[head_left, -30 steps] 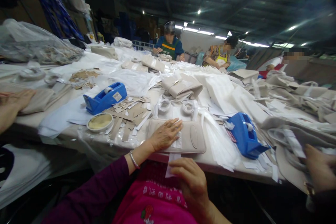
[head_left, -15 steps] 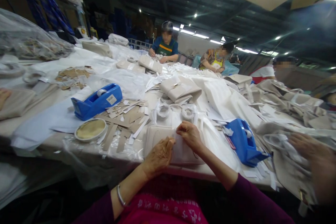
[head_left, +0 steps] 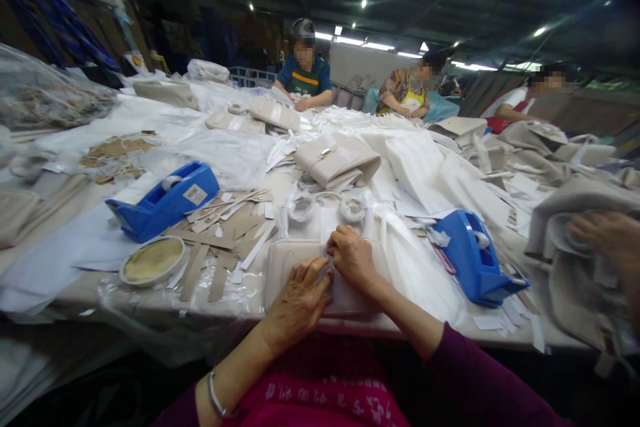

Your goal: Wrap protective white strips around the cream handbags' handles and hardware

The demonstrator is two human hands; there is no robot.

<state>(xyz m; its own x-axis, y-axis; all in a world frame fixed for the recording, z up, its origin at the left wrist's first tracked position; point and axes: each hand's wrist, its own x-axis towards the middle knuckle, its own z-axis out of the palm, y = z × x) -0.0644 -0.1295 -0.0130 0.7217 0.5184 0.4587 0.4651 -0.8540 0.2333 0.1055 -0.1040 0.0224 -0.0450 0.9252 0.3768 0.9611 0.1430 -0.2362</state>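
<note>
note left hand [head_left: 300, 297] and right hand [head_left: 354, 259] closer together than a moment ago, both bunched narrow over the middle of the beige bag [head_left: 277, 268], flat by the near edge of the table [head_left: 95, 290]; suggests close work there; cannot tell of any grip.

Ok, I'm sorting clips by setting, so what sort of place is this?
Most likely a workshop where bags are made or packed: what look like beige bags lie among white sheets, two blue tape dispensers stand nearby, and several co-workers are opposite.
</note>
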